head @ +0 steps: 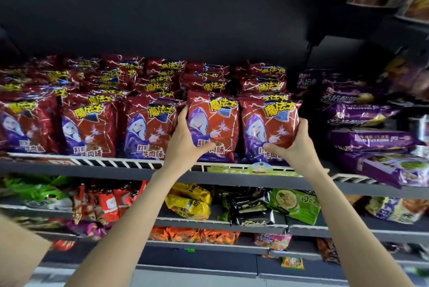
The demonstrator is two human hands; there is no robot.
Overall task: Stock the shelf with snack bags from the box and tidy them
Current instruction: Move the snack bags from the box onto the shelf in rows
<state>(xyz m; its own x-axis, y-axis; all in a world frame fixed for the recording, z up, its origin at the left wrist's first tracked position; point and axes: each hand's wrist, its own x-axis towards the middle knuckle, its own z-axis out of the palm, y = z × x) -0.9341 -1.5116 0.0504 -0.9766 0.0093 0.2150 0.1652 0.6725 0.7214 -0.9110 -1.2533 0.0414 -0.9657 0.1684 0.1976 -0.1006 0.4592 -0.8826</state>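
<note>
Two red snack bags stand at the front of the shelf, each gripped by one hand. The left hand holds the fourth bag from the left, thumb across its lower face and fingers curled round its left edge. The right hand grips the fifth bag, the last of the red row, fingers wrapped round its right edge and thumb on its lower front. Both bags are upright, faces outward, bottoms just behind the white wire rail; judging by this, the hands are squaring them into line with the three bags to the left.

Room is tight. The two held bags touch along their shared edge, and the left one sits just beside the third bag. More red bags fill the depth behind, so pushing back looks limited. To the right a dark gap separates the fifth bag from the purple packs, the only sideways slack. Above the row the space is open. No box is in view.
</note>
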